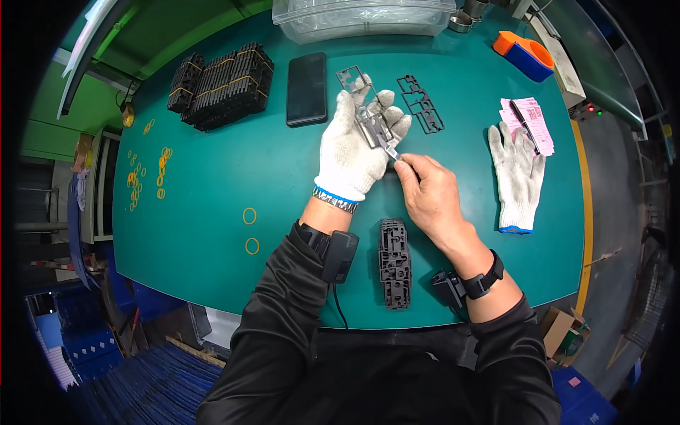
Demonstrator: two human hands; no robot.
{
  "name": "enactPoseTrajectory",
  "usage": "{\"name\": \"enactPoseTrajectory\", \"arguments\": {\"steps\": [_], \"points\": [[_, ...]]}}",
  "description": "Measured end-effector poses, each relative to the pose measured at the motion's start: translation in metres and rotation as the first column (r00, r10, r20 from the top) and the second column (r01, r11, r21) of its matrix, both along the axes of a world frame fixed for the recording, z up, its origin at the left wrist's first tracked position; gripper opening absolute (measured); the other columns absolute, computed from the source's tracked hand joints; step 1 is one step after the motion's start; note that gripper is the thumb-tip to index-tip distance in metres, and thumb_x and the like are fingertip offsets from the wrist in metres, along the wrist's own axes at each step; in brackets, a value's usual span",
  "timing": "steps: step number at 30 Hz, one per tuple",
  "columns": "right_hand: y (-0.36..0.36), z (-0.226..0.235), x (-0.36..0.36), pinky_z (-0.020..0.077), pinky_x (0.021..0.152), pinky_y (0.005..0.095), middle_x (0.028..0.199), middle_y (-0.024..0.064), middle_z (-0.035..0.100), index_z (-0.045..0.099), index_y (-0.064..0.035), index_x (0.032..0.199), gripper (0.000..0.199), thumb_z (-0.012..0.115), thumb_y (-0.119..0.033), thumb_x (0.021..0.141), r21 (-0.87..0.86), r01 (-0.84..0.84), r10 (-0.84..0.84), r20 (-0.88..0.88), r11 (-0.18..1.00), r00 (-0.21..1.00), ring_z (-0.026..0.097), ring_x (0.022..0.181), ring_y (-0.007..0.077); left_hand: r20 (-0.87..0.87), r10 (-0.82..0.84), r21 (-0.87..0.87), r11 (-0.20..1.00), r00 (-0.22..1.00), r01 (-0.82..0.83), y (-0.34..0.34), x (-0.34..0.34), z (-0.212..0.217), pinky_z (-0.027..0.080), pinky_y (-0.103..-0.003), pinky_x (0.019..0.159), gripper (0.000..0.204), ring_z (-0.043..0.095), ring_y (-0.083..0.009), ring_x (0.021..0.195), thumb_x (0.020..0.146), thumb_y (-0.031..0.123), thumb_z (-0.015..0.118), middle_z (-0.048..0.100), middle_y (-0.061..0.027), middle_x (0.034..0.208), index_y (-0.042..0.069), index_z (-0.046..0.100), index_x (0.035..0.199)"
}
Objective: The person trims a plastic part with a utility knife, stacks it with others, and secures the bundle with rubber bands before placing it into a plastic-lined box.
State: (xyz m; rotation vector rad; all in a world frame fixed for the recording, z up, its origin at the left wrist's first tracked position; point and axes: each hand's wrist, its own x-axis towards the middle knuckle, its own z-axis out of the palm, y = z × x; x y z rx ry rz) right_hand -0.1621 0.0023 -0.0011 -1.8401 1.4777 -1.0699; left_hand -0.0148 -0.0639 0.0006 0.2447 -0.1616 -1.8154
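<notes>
Your left hand (352, 152), in a white knitted glove, lies palm-up over the middle of the green surface (205, 184) with its fingers curled loosely under a flat grey frame (373, 124) of thin, cut-out plastic; the grip is half open, cradling the frame rather than clamping it. Your bare right hand (432, 195) has its grip pinched shut on a small silvery tool (392, 150), whose tip meets the lower edge of the frame.

Just beyond the glove's fingertips, two more flat frames rest on the surface: a grey one (352, 76) and a darker, lattice-shaped one (421, 104). A smooth black phone (307, 89) lies to their left. Near your wrists stands a blocky stack of black moulded parts (394, 263). At the far left, ribbed black parts bundled with yellow bands (227, 85) sit in rows, and loose yellow rubber bands (249, 216) are scattered nearby.

A spare knitted glove (517, 177) lies flat at the right, touching pink papers (528, 124). A clear plastic tub (365, 18) at the far edge holds contents you cannot make out.
</notes>
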Motion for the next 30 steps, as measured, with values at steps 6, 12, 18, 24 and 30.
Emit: {"name": "enactPoseTrajectory", "arguments": {"steps": [6, 12, 18, 24, 30], "points": [[0.0008, 0.0015, 0.0007, 0.0548, 0.071, 0.0388, 0.093, 0.0203, 0.072, 0.071, 0.0036, 0.104, 0.017, 0.068, -0.011, 0.096, -0.002, 0.013, -0.013, 0.006, 1.0, 1.0, 0.071, 0.081, 0.0344, 0.021, 0.011, -0.014, 1.0, 1.0, -0.011, 0.0002, 0.0002, 0.0004, 0.056, -0.051, 0.096, 0.038, 0.067, -0.0295, 0.098, 0.107, 0.046, 0.049, 0.065, -0.013, 0.116, 0.017, 0.058, 0.129], [0.001, 0.0018, 0.0002, 0.0549, 0.071, 0.0386, 0.092, 0.0201, 0.072, 0.072, 0.0035, 0.103, 0.017, 0.068, -0.011, 0.096, -0.008, -0.013, 0.013, -0.001, 1.0, 1.0, 0.071, 0.08, 0.0338, 0.032, 0.016, -0.021, 1.0, 0.999, -0.015, 0.0, 0.0009, -0.0005, 0.057, -0.05, 0.096, 0.039, 0.067, -0.0295, 0.099, 0.107, 0.046, 0.049, 0.065, -0.0135, 0.116, 0.016, 0.057, 0.131], [0.001, 0.0026, 0.0004, 0.055, 0.07, 0.0386, 0.092, 0.0202, 0.072, 0.072, 0.0034, 0.103, 0.017, 0.069, -0.011, 0.096, -0.005, 0.002, -0.002, -0.001, 1.0, 1.0, 0.071, 0.079, 0.0337, 0.03, 0.01, -0.022, 1.0, 1.0, -0.009, 0.0001, 0.0004, -0.0009, 0.057, -0.051, 0.096, 0.038, 0.067, -0.0297, 0.1, 0.107, 0.046, 0.049, 0.065, -0.0136, 0.116, 0.016, 0.057, 0.131], [0.0023, 0.003, 0.0007, 0.0552, 0.071, 0.0389, 0.092, 0.0203, 0.072, 0.072, 0.0033, 0.103, 0.017, 0.068, -0.011, 0.096, 0.016, -0.023, 0.023, -0.018, 1.0, 1.0, 0.071, 0.08, 0.0338, 0.014, 0.014, 0.012, 1.0, 1.0, -0.014, -0.0005, 0.0015, -0.0005, 0.056, -0.051, 0.096, 0.039, 0.067, -0.0293, 0.099, 0.107, 0.046, 0.048, 0.066, -0.0128, 0.114, 0.017, 0.057, 0.13], [0.0018, 0.0029, 0.0, 0.055, 0.071, 0.0389, 0.092, 0.0204, 0.072, 0.072, 0.0035, 0.103, 0.017, 0.068, -0.011, 0.096, 0.01, -0.012, 0.012, -0.014, 1.0, 1.0, 0.071, 0.08, 0.0337, 0.013, 0.02, 0.012, 1.0, 1.0, -0.02, -0.0002, 0.0013, -0.0003, 0.056, -0.051, 0.096, 0.039, 0.067, -0.0293, 0.098, 0.107, 0.047, 0.048, 0.066, -0.0128, 0.114, 0.017, 0.057, 0.129]]}}
